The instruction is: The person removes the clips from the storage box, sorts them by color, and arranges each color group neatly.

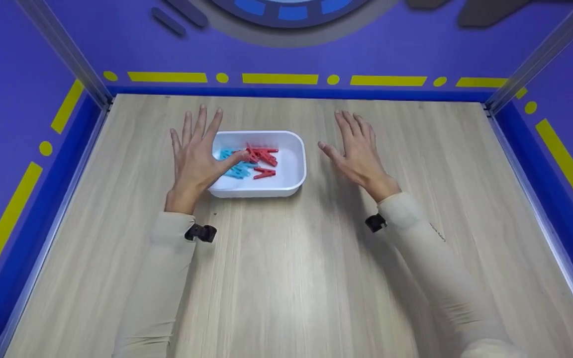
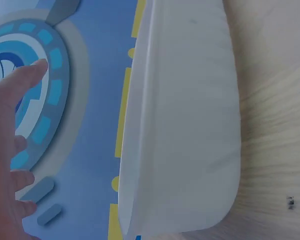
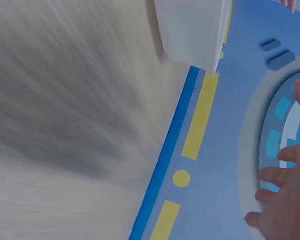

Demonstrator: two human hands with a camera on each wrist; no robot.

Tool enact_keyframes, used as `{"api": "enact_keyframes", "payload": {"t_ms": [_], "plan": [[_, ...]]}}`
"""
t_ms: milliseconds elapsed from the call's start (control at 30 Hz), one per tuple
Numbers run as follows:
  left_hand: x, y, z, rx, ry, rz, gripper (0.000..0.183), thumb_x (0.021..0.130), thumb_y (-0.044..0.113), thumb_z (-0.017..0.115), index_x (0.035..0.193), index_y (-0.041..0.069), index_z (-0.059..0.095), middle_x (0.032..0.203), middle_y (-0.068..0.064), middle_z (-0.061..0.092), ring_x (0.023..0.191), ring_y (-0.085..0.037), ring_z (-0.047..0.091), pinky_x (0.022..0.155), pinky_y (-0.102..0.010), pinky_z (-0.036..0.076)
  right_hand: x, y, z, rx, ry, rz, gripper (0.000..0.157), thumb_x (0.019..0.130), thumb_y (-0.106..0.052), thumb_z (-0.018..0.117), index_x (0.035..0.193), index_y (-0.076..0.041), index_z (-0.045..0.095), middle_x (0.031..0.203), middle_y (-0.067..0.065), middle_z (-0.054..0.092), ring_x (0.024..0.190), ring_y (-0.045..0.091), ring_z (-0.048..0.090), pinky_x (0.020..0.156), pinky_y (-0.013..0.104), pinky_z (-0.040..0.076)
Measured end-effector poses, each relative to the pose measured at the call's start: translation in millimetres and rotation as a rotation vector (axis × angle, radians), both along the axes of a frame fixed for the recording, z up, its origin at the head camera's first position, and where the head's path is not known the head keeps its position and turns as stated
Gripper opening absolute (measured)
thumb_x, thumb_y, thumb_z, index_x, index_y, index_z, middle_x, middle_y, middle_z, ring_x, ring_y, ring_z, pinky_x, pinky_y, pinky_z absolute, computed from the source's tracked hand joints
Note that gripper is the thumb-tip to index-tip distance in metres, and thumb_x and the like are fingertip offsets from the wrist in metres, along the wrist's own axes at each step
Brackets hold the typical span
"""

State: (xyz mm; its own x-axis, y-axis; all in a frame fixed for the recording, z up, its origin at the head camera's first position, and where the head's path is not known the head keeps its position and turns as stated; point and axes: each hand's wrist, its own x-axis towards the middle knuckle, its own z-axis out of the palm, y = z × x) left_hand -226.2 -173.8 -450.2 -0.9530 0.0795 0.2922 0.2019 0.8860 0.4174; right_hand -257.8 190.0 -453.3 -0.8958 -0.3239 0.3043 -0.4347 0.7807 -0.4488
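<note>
Purple walls [image 1: 316, 57] edge a wood table [image 1: 276, 273]. Its white tub [image 1: 292, 164], longest left to right, holds red clips [image 1: 265, 173] and blue clips [image 1: 239, 172]. Left hand [image 1: 194, 159] and right hand [image 1: 358, 155], fingers out, hold nothing; left is nearer, at the tub's left end.

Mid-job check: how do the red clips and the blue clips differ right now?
The red clips lie nearer the middle of the tray; the blue clips lie toward its left end. One red clip sits apart from the other red ones, while the blue clips look bunched together. Both colors lie inside the white tray.
</note>
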Motion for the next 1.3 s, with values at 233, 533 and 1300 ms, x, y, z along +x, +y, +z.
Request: {"api": "enact_keyframes", "payload": {"t_ms": [233, 533, 1300], "plan": [[0.5, -3.8, -2.5, 0.196, 0.082, -0.009, 0.098, 0.088, 0.062, 0.076, 0.167, 0.019, 0.038, 0.174, -0.011, 0.025, 0.162, -0.035, 0.014, 0.128, -0.062, 0.003, -2.6, -3.9, 5.2, -0.104, 0.016, 0.115, 0.071, 0.106, -0.037, 0.065, 0.161, 0.001, 0.041, 0.165, 0.021, 0.04, 0.153, 0.036, 0.033, 0.128, 0.051, 0.023], [2.1, -9.8, -15.0, 0.451, 0.105, -0.042, 0.092, 0.09, 0.045, 0.08, 0.165, 0.011, 0.039, 0.174, -0.01, 0.026, 0.16, -0.03, 0.021, 0.128, -0.057, 0.017, -9.8, -8.1, 12.7, -0.133, -0.117, 0.133, 0.065, 0.107, -0.033, 0.065, 0.16, -0.002, 0.044, 0.16, 0.018, 0.047, 0.149, 0.033, 0.042, 0.124, 0.049, 0.033], [21.4, -7.6, -45.9, 0.739, 0.057, 0.02, 0.082, 0.094, 0.031, 0.083, 0.163, 0.012, 0.044, 0.169, -0.001, 0.039, 0.157, -0.015, 0.029, 0.127, -0.032, 0.023, -18.0, -20.7, 18.5, -0.253, -0.206, 0.229, 0.049, 0.101, -0.01, 0.074, 0.145, 0.005, 0.059, 0.135, 0.021, 0.066, 0.122, 0.034, 0.066, 0.106, 0.048, 0.053]]}}
